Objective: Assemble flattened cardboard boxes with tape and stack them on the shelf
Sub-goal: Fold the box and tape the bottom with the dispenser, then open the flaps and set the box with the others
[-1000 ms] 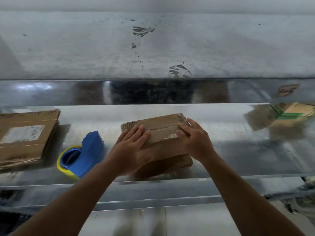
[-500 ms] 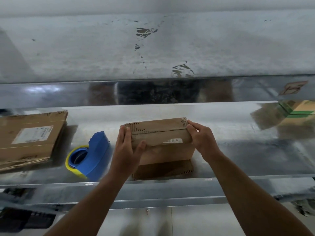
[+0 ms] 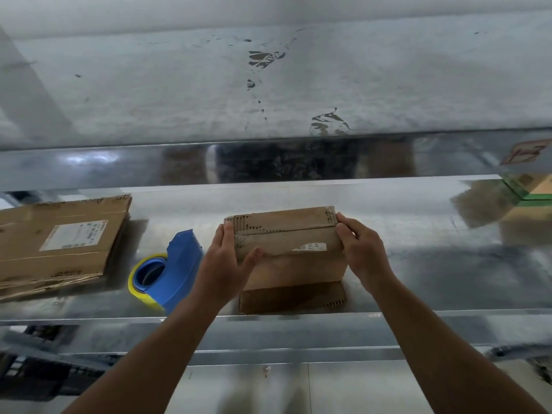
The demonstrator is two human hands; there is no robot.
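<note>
The fingers (image 3: pixel 227 234) of the left hand (image 3: pixel 222 264) lie pressed together and flat against the left end of the assembled box (image 3: pixel 286 249), thumb hooked across its near face; the right hand (image 3: pixel 363 252) mirrors this, fingers closed around the right end. The box sits between both palms — gripped, not merely touched — near the front edge of the metal counter (image 3: pixel 418 279), its top seam already taped. Whether it is lifted or still bearing on the surface I cannot tell.

To carry it well, I judge the squeeze should stay even on both ends, light enough not to buckle the thin cardboard, and the box kept level as it rises. The tape dispenser (image 3: pixel 167 273) sits just beside the left wrist, so the lift should go straight up — clear of it. The flattened boxes (image 3: pixel 59 243) wait further left.
</note>
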